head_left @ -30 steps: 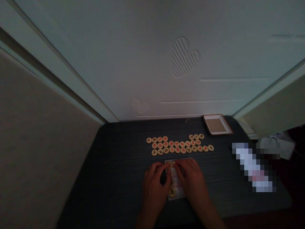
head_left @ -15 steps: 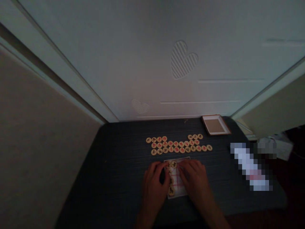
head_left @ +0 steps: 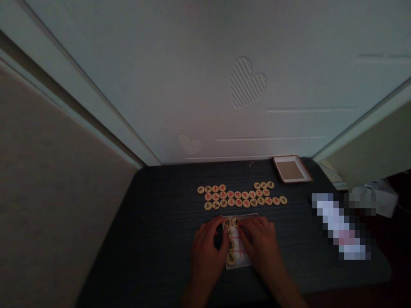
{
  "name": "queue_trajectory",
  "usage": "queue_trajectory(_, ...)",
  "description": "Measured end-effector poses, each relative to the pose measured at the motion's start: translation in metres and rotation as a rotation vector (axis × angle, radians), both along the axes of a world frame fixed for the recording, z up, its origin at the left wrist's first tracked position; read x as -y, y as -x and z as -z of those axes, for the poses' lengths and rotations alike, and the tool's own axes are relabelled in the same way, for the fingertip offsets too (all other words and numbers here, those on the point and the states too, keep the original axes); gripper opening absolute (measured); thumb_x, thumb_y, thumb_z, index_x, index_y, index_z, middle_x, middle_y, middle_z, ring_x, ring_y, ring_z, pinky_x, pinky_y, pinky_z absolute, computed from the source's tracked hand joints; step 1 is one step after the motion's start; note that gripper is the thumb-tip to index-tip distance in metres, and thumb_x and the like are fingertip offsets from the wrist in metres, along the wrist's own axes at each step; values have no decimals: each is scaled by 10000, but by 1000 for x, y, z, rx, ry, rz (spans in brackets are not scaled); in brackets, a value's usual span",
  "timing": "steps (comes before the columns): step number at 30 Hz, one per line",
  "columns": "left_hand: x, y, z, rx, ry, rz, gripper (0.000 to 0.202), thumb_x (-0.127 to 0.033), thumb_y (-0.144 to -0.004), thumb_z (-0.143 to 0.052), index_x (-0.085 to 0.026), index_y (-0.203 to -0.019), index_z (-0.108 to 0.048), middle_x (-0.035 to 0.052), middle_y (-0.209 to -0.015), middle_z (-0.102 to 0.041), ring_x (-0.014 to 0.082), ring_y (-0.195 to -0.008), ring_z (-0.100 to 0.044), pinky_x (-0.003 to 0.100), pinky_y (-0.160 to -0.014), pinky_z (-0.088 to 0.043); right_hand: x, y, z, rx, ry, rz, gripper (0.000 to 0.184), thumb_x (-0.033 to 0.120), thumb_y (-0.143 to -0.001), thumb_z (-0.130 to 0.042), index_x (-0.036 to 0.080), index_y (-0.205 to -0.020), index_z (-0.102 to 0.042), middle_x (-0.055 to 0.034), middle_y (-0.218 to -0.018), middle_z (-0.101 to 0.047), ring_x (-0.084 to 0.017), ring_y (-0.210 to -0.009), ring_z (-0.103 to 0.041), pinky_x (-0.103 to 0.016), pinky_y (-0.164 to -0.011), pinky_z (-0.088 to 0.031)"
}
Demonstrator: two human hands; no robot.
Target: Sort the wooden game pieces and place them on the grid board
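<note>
In front of me lies a shallow white box (head_left: 247,261) with pink grid lines on its bottom. Several round wooden Chinese chess pieces with black characters line its left side, among them a lowest one (head_left: 230,258). My left hand (head_left: 208,248) curves round the box's left edge, thumb and index finger closed at the rim beside the upper left piece (head_left: 227,222). From the right, my right hand (head_left: 260,239) has its fingertips closed on a chess piece (head_left: 236,221) in the top row. Its thumb is partly hidden.
Beyond the box, rows of chess pieces (head_left: 238,202) with red and black characters lie on the dark table (head_left: 154,239). A brown-rimmed box lid (head_left: 293,169) rests at the far right. A blurred-out item (head_left: 340,226) lies on the right. A white panel (head_left: 205,85) rises behind the table.
The right fingertips have shifted slightly on the top-row piece, and the upper left piece shows more clearly. The left hand stays at the box's edge. The view has shifted a little.
</note>
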State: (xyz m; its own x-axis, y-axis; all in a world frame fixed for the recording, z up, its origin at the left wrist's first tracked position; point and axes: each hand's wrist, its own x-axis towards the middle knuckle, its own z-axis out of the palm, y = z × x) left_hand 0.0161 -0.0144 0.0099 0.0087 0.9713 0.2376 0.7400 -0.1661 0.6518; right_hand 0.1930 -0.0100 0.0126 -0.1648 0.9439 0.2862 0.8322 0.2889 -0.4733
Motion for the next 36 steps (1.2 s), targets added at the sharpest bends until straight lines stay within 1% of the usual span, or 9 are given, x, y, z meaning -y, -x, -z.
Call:
queue_trajectory(4,-1,0,0,-1,16,11,300,-236,-916,-605,-252,-1213,-637,63,-1140,-729,224,-871,-680,422,-842,-556,1,-1,1,-4,-4,0,94,231,-955,-622,259,-999,-700,-27,-977,-748,-232,-920,-613,-375,-804,-385)
queue_trajectory(10,0,2,0,12,26,48,283,-233,-939,-586,-279,-1212,-648,48,-1233,-702,243,-1063,-668,446,-944,-528,1,-2,1,-4,9,-5,133,203,-939,-646,265,-1043,-703,-26,-1029,-742,-241,-943,-605,-391,-824,-384)
queue_trajectory(14,0,2,-3,-3,31,63,264,-242,-959,-555,-287,-1193,-668,54,-1247,-696,249,-1117,-658,459,-954,-523,1,-2,0,-4,-1,-12,151,195,-933,-653,281,-1042,-714,-26,-1036,-740,-238,-950,-606,-388,-815,-390)
queue_trajectory(18,2,1,-7,-72,39,100,307,-228,-969,-525,-320,-1222,-674,59,-1335,-645,267,-1183,-624,494,-963,-513,1,-2,-1,-5,-6,-15,172,187,-928,-657,281,-1059,-718,-33,-1032,-742,-237,-937,-611,-384,-800,-395)
queue_trajectory(23,5,1,-10,-151,60,146,390,-201,-946,-535,-375,-1273,-656,48,-1390,-602,285,-1182,-610,520,-942,-513,2,-2,-3,5,0,-24,181,183,-935,-641,284,-1063,-719,-35,-1030,-741,-238,-929,-611,-380,-784,-384)
queue_trajectory(31,4,0,-13,-157,83,153,407,-186,-946,-520,-369,-1285,-649,46,-1407,-588,285,-1182,-597,527,-955,-494,1,-2,0,7,15,-24,182,186,-952,-619,284,-1076,-711,-22,-1031,-739,-233,-922,-609,-364,-768,-353)
queue_trajectory(36,6,0,-12,-162,86,148,398,-200,-954,-517,-372,-1291,-641,42,-1406,-586,285,-1181,-595,521,-945,-491,1,-1,2,-10,29,1,190,189,-955,-622,269,-1112,-694,-24,-1041,-743,-239,-937,-612,-367,-787,-346)
